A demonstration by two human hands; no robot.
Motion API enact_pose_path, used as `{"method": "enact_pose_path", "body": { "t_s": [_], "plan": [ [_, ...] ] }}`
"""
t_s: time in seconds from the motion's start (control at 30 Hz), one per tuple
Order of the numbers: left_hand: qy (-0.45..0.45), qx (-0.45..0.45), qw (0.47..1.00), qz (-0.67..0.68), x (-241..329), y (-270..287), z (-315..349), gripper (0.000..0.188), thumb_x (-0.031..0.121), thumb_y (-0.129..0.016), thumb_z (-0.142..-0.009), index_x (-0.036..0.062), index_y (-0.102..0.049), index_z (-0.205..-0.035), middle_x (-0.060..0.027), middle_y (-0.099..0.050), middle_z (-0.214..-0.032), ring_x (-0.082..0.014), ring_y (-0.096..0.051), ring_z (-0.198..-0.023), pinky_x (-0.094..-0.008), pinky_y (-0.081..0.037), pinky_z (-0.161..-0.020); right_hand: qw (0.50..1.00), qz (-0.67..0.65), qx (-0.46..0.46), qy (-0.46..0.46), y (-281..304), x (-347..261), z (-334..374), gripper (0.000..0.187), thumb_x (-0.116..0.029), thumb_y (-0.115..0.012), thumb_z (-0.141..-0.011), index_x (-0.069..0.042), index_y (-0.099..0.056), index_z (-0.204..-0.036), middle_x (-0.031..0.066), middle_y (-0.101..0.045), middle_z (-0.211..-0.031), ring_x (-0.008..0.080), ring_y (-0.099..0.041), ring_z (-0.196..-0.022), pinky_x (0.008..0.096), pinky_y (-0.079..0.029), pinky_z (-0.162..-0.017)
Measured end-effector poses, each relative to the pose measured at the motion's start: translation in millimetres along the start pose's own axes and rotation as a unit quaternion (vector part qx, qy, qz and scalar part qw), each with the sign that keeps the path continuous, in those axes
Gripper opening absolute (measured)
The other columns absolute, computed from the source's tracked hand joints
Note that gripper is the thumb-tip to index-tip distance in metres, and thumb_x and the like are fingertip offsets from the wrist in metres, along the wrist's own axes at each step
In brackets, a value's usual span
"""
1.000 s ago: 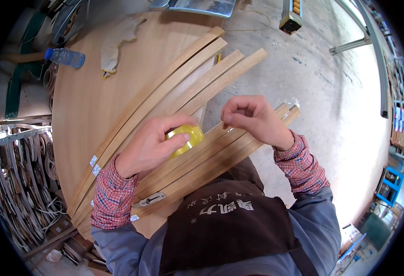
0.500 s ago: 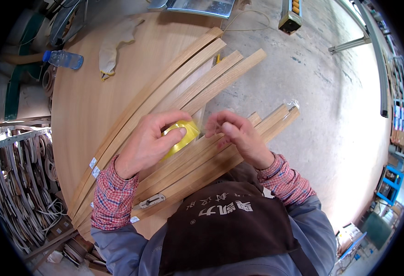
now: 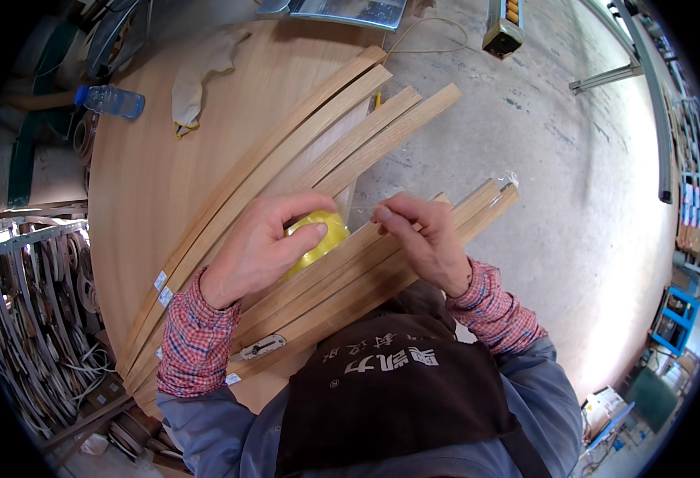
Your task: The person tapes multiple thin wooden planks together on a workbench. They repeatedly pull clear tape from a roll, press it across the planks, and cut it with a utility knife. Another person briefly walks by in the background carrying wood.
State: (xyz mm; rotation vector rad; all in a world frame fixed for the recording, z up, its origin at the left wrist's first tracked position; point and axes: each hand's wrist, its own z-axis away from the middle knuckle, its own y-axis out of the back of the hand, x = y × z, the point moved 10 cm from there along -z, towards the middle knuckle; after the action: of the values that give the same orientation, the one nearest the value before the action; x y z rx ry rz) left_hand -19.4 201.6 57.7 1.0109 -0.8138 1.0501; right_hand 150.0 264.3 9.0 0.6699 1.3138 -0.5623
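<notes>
My left hand (image 3: pixel 256 245) grips a roll of yellow tape (image 3: pixel 327 237), with the thumb across its near side and the fingers curled over the top. To its right, my right hand (image 3: pixel 428 241) is closed in a pinch just beyond the roll; whatever lies between its fingertips is too small or clear to make out. Below both hands lies a bundle of long wooden strips (image 3: pixel 318 301), with clear film at its far right end. An oval white label with a dark drawing (image 3: pixel 263 347) sits by the bundle's lower left part.
More wooden strips (image 3: pixel 286 135), some curved, lie across the wooden tabletop (image 3: pixel 139 199). A work glove (image 3: pixel 189 99) and a blue-capped water bottle (image 3: pixel 115 103) lie at the far left. Curved strips (image 3: pixel 39 303) fill a rack at left. A metal frame stands far right.
My right hand's fingers have closed from a loose curl into a pinch, shifting slightly right. My left hand and the tape roll have barely moved.
</notes>
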Motion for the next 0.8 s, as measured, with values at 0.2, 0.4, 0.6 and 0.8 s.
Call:
{"method": "enact_pose_path", "body": {
  "t_s": [0.2, 0.4, 0.6, 0.8],
  "plan": [
    [0.046, -0.062, 0.997, -0.020, -5.7, -6.9, 0.7, 0.029, 0.012, -0.063, -0.096, -0.0061, -0.068, -0.118, -0.0109, -0.072, -0.100, -0.0149, -0.065, -0.091, -0.0314, -0.053, -0.085, 0.988, 0.038, -0.141, -0.040, 8.3, -1.2, -19.6, 0.022, -0.016, -0.063, -0.105, 0.001, -0.067, -0.092, 0.0039, -0.063, -0.074, 0.0092, -0.061, -0.071, 0.0283, -0.049, -0.065],
    [0.024, -0.016, 0.999, 0.043, -6.9, -0.8, -1.4, 0.030, 0.013, -0.064, -0.096, -0.0072, -0.068, -0.118, -0.0115, -0.074, -0.103, -0.0150, -0.067, -0.095, -0.0313, -0.054, -0.088, 0.986, -0.106, -0.105, -0.067, 30.8, 9.9, -41.6, 0.039, -0.033, -0.049, -0.113, -0.004, -0.069, -0.098, 0.0019, -0.070, -0.087, 0.0106, -0.068, -0.081, 0.0240, -0.052, -0.068],
    [0.033, -0.005, 0.999, 0.037, -11.7, 2.7, -5.2, 0.030, 0.014, -0.065, -0.096, -0.0076, -0.069, -0.117, -0.0125, -0.074, -0.103, -0.0157, -0.068, -0.097, -0.0316, -0.054, -0.089, 0.979, -0.185, -0.077, -0.043, -1.7, 9.6, -19.2, 0.023, -0.022, -0.065, -0.104, -0.002, -0.067, -0.116, 0.0016, -0.070, -0.106, 0.0097, -0.066, -0.098, 0.0262, -0.054, -0.078],
    [0.037, -0.026, 0.998, 0.033, -16.2, 2.5, -0.9, 0.036, 0.011, -0.065, -0.098, -0.0022, -0.066, -0.131, -0.0043, -0.070, -0.107, -0.0096, -0.063, -0.100, -0.0281, -0.052, -0.091, 0.988, -0.124, -0.046, -0.075, -7.1, 4.9, -16.5, 0.016, -0.012, -0.064, -0.103, 0.002, -0.070, -0.098, -0.0001, -0.068, -0.088, 0.0073, -0.062, -0.087, 0.0251, -0.051, -0.080]
  ]
}}
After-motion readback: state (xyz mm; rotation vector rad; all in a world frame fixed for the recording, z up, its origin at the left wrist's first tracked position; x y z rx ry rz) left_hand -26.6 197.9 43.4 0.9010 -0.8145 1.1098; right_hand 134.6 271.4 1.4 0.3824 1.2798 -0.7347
